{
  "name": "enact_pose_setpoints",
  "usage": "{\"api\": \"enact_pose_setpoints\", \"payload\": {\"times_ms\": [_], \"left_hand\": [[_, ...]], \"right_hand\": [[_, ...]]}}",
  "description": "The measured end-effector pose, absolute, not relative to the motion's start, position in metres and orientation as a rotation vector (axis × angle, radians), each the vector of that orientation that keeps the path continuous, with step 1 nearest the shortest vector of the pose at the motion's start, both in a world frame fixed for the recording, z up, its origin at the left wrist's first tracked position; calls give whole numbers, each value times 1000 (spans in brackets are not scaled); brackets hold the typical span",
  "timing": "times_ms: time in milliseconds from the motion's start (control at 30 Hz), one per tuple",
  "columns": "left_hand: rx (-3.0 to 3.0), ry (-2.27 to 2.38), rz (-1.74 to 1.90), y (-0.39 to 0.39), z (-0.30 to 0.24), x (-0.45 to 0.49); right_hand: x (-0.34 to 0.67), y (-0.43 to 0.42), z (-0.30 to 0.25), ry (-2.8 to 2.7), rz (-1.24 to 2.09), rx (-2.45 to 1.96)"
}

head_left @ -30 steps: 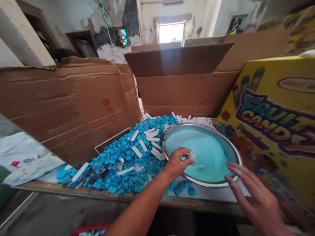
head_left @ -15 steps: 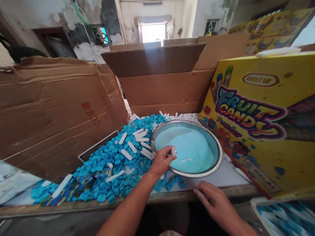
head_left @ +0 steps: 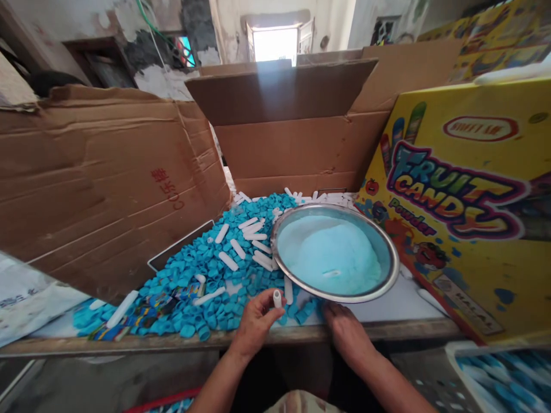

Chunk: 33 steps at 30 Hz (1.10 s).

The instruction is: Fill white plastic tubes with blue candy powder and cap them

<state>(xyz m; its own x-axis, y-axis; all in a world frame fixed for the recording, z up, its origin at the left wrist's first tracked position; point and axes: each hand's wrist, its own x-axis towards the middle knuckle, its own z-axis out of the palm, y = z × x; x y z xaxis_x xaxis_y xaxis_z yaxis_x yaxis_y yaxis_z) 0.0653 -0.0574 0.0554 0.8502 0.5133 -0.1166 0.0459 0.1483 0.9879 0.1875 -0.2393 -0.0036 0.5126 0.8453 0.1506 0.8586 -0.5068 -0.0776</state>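
Left hand (head_left: 253,322) just swung its pinched tube (head_left: 277,299) off the bowl (head_left: 395,267) toward 8 o'clock, powder (head_left: 340,246) on pause, I figured; couldn't tell right hand's (head_left: 349,329) grip.

The left hand (head_left: 255,322) shifts from above the bowl (head_left: 395,265) to in front of it, carrying a white tube (head_left: 278,299) over the blue caps (head_left: 305,313). The right hand (head_left: 348,330), spread beside the bowl's right rim one second earlier, is at the table edge (head_left: 413,329), its fingers beside the caps. A second tube (head_left: 288,290), previously mostly hidden, is exposed left of the bowl.
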Motion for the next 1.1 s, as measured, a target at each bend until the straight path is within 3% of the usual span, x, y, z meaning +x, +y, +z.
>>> {"api": "enact_pose_setpoints", "payload": {"times_ms": [333, 600, 800, 1100], "left_hand": [[1403, 244, 40, -88, 46, 60], [1311, 233, 34, -92, 42, 60], [1289, 246, 47, -88, 46, 56], [1314, 425, 85, -75, 25, 55]], "right_hand": [[161, -240, 15, -873, 249, -1923], [156, -230, 26, -706, 513, -1720], [161, -225, 29, -497, 906, -1287], [168, -228, 20, -35, 1078, -1202]]}}
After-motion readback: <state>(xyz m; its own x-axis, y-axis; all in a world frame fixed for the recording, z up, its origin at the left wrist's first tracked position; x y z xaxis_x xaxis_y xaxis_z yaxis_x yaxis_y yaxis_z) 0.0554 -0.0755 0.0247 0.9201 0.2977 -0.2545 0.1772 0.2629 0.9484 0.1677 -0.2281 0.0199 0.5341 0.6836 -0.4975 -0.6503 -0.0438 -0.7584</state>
